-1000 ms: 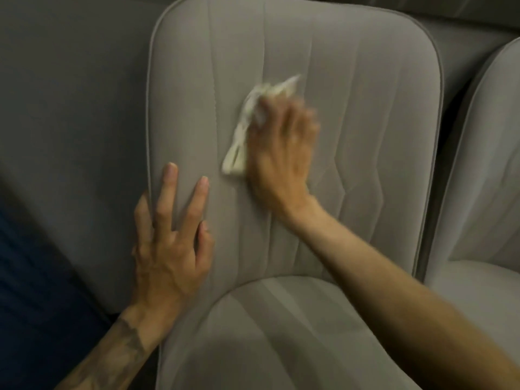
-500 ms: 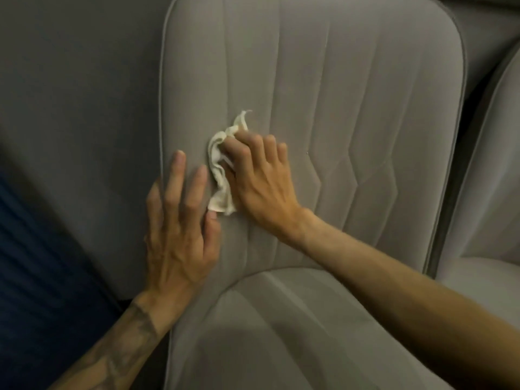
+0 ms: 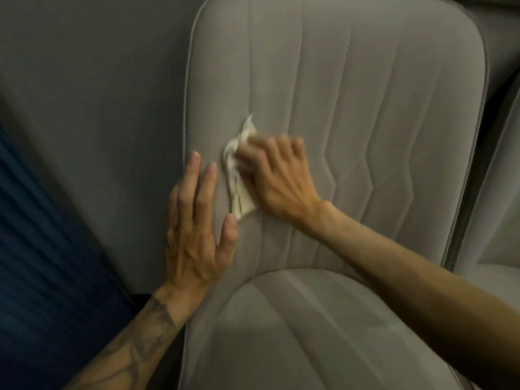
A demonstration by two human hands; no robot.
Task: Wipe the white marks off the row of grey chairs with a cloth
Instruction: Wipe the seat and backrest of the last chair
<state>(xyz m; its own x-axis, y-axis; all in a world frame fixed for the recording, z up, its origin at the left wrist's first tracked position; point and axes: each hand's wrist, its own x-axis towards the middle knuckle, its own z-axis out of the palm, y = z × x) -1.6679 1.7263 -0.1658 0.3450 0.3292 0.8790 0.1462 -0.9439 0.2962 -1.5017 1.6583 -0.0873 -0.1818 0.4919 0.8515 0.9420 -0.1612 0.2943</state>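
Right hand (image 3: 277, 175) bunched around a crumpled cloth (image 3: 237, 175), pressing it to the chair back (image 3: 351, 108). Left hand (image 3: 197, 220) just beside, spread flat, holding nothing. Soft, light, limp; likely best kept wadded under the fingers.

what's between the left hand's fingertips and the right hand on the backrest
In the head view, the crumpled white cloth, pinned to the grey backrest by the right hand, beside the left hand.

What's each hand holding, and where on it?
Right hand presses a crumpled white cloth to the chair backrest, gripping its right side. Left hand holds nothing, flat on the backrest.
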